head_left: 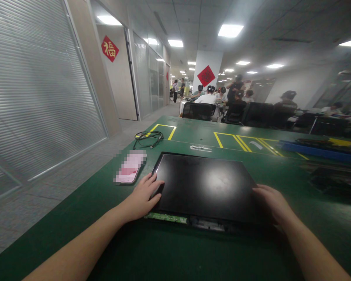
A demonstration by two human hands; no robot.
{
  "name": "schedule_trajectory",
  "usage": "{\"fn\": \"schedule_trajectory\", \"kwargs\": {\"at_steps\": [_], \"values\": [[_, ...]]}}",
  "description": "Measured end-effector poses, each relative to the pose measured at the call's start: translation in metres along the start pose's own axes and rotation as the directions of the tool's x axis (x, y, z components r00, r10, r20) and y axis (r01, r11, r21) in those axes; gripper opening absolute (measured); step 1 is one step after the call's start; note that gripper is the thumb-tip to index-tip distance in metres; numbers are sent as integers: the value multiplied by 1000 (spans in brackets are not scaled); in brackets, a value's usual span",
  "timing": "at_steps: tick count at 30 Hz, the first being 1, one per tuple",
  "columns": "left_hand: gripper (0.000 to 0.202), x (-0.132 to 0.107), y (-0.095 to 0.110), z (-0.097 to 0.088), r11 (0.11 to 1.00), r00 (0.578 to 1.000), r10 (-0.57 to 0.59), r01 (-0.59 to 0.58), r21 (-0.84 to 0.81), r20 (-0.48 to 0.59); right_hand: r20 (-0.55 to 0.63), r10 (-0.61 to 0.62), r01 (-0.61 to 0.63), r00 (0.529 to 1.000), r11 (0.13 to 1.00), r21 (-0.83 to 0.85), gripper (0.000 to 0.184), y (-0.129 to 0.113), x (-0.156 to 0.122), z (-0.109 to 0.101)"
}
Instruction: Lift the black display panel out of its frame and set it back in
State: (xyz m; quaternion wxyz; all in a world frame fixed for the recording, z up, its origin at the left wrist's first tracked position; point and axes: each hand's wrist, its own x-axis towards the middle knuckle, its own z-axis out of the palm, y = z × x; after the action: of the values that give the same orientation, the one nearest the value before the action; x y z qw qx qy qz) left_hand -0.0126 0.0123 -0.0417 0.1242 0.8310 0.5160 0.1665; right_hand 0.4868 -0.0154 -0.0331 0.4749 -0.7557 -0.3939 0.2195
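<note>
A flat black display panel [199,183] lies on the green tabletop in front of me, a bright reflection on its glossy face. Along its near edge a green circuit board strip [168,217] shows, with dark parts beside it. My left hand [143,197] rests on the panel's left edge, fingers spread, some of them over the face. At the right edge my right hand [272,201] grips the side, fingertips on the upper rim; its thumb and underside are in shadow. Left of the panel lies a phone [131,166], its screen pixelated.
A coiled black cable [149,138] lies beyond the phone. A small silvery strip [200,148] is behind the panel. Yellow tape [236,139] marks the table's far side. On the right sits a blue tray [318,150] with dark parts. Chairs [200,111] and several people are farther back.
</note>
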Motion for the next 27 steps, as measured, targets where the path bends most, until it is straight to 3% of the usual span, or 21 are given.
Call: {"fn": "schedule_trajectory", "kwargs": {"at_steps": [6,15,19,27], "values": [[50,0,1,-1,1000,1000,-7,7,-11,3,19,46,-46,999,999,-7,24,-8,-7,2],[51,-4,20,-23,1000,998,-8,9,-12,67,47,55,-54,997,998,-11,27,-12,-10,3],[48,-4,17,-20,1000,999,5,-4,-25,41,68,97,-99,993,995,15,29,-8,-7,2],[49,-5,16,-20,1000,999,0,1,-31,44,23,71,-72,997,996,49,27,2,2,2]]}}
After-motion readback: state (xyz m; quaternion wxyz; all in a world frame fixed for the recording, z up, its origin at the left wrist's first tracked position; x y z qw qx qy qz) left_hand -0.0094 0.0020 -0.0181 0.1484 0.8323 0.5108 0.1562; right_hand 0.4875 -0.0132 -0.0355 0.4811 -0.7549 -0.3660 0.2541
